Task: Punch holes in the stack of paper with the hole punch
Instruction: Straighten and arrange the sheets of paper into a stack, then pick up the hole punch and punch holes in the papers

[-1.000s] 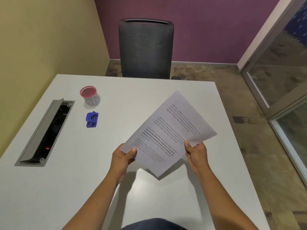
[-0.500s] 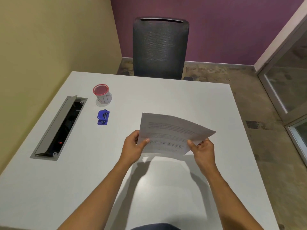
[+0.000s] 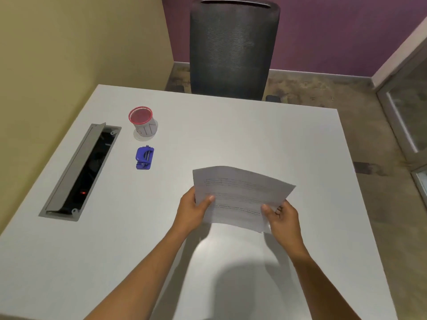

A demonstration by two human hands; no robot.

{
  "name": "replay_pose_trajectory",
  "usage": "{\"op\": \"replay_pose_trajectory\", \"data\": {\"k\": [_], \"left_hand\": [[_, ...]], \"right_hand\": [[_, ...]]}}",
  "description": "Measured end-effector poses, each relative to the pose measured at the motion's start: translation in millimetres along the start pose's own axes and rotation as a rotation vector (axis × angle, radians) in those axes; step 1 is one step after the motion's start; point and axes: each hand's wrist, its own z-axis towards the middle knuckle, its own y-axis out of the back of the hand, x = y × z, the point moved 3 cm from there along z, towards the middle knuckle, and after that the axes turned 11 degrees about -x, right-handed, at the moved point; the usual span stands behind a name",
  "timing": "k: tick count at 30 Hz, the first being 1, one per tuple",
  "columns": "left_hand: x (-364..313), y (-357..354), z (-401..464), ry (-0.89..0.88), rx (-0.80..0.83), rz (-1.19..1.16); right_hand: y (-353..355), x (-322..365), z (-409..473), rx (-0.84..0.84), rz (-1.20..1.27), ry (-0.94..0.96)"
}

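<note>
We are gripping the stack of paper (image 3: pixel 240 197) above the desk (image 3: pixel 231 139), left hand (image 3: pixel 193 210) and right hand (image 3: pixel 283 217) each closed on a side edge. The blue hole punch (image 3: pixel 144 158) is sitting well to the left, near what looks like a red-rimmed cup (image 3: pixel 143 121).

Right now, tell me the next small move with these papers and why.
Probably lower the stack of paper onto the table and free the left hand. Both hands, the right hand too, hold the sheets in the air, while the blue hole punch sits untouched to the left, beside the red-rimmed cup.
</note>
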Motion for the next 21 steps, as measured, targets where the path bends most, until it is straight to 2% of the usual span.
{"op": "replay_pose_trajectory", "data": {"k": [6,10,21], "left_hand": [[9,7,35,0.048,-0.014,-0.021],[24,23,66,0.090,-0.090,0.055],[54,117,191,0.166,-0.722,0.590]], "right_hand": [[-4,-6,29,0.023,0.017,-0.026],[-7,-21,45,0.010,0.034,-0.134],[-24,-59,58,-0.006,0.078,-0.285]]}}
